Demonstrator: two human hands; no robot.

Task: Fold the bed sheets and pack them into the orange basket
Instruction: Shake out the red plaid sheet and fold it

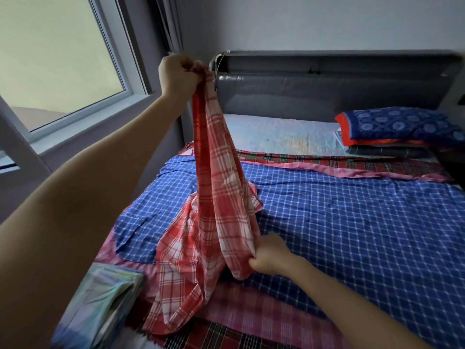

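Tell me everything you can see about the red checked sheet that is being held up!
The red checked sheet is thin, soft-looking fabric with red and white checks and a plain red band along one edge. It is bunched up, not folded, and hangs in a long drape. The left hand grips its top end, raised high. The right hand grips a lower fold just above the blue checked sheet. Its loose bottom lies crumpled on that sheet.
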